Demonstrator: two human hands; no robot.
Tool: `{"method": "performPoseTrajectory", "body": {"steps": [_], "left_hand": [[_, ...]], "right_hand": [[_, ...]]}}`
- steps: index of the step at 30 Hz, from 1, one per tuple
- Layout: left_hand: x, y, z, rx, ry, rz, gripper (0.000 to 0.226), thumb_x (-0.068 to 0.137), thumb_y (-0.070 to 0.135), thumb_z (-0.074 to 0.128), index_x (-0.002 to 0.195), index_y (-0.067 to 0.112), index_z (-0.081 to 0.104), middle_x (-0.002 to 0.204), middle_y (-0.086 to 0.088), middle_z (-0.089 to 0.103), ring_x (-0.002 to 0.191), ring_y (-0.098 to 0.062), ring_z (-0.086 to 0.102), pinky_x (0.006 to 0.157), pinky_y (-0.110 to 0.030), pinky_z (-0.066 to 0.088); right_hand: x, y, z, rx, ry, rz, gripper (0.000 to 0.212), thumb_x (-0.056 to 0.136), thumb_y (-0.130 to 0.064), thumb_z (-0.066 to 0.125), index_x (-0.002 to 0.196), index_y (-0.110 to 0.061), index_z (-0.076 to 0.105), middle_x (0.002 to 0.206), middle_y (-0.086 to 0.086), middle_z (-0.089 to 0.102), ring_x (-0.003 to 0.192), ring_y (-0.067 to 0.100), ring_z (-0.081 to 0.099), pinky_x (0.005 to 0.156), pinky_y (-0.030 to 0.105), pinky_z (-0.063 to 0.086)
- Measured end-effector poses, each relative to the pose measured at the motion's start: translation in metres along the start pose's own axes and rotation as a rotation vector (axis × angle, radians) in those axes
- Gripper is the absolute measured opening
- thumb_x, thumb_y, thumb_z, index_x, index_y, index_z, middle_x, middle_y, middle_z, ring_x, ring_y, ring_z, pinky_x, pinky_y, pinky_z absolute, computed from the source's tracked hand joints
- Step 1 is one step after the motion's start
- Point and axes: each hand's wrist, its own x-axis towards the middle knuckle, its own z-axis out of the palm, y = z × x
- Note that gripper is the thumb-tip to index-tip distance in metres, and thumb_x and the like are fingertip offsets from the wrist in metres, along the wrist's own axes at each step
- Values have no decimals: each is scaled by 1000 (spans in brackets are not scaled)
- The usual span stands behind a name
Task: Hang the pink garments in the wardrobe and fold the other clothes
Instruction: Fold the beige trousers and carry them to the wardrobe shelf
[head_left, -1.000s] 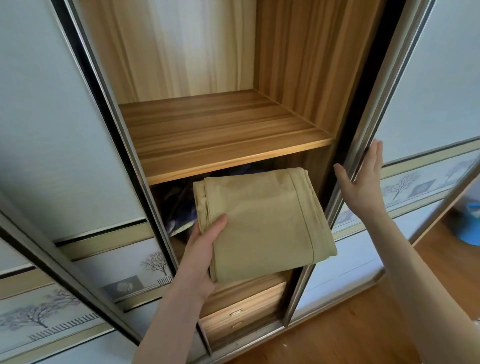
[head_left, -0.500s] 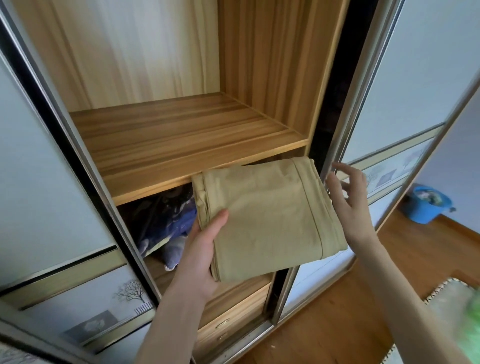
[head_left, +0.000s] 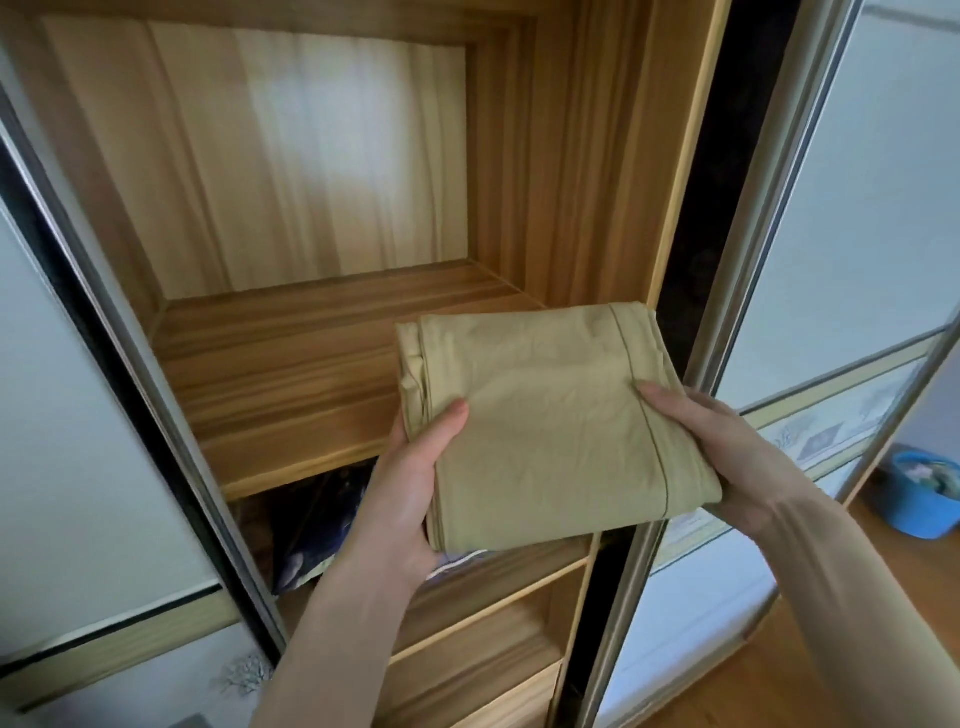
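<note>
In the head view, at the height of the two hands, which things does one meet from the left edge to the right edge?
Left sliding door → wooden shelf → left hand → folded khaki garment → right hand → right sliding door → blue bucket.

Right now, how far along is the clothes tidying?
Done: the khaki garment is folded. In hand: left hand and right hand hold it before the wooden shelf, not yet set down. No pink garments or hangers show, so hanging can't be judged.
</note>
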Motion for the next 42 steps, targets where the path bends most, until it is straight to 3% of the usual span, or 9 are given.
{"method": "performPoseTrajectory", "body": {"steps": [12,16,19,23,26,28,31,35,42], "left_hand": [[46,61,-16,159,286,256,49,92,40,77,137,31,60,114,2,79,98,-18,77,76,-38,64],[66,73,-30,510,524,376,29,96,43,70,120,32,58,113,4,70,105,-18,69,92,-41,57],[79,80,-36,866,692,382,39,98,51,64,123,22,56,102,8,61,103,-24,64,88,-37,51],[87,78,-36,1244,796,305,42,100,60,55,111,19,52,96,-1,59,87,-25,56,78,-37,44],[88,76,-37,1326,810,298,48,99,60,55,119,15,56,117,-10,65,100,-28,59,85,-42,49],[89,72,-39,1372,807,333,66,99,56,58,150,16,46,147,-13,48,135,-35,47,109,-50,44],[87,66,-36,1428,659,461,68,102,47,56,161,23,32,165,-3,28,150,-26,31,121,-46,34],[89,64,-36,1507,523,498,58,107,45,48,160,25,39,167,3,33,155,-18,26,128,-38,17],[95,66,-39,1550,512,435,62,107,49,44,163,23,32,169,1,32,157,-17,21,127,-35,13]], "right_hand": [[102,-51,64,-178,-41,-263,63,80,-36,85,137,-25,61,123,-1,72,108,19,72,87,36,60],[140,-43,81,-197,-111,-259,66,85,-26,83,144,-20,56,127,1,69,108,16,70,80,26,59],[164,-33,90,-261,-139,-263,70,87,-25,83,148,-18,52,127,1,69,107,15,70,85,26,59],[181,-20,93,-358,-115,-277,71,91,-25,80,152,-23,44,115,-5,65,95,7,67,60,10,52],[187,-15,89,-488,-125,-295,70,94,-32,76,154,-24,41,133,1,63,106,10,65,76,16,54],[191,-14,87,-703,-51,-420,68,95,-33,73,155,-23,42,146,3,54,128,20,58,103,34,51],[183,-18,98,-928,-73,-685,60,101,-34,63,156,-20,44,163,1,36,149,23,38,123,45,33],[168,-16,115,-1221,-220,-636,72,104,-63,37,164,-26,25,170,-6,25,158,15,19,126,39,21],[167,-12,116,-1242,-166,-514,78,98,-75,33,163,-33,28,168,-9,31,153,19,32,119,40,31]]}}
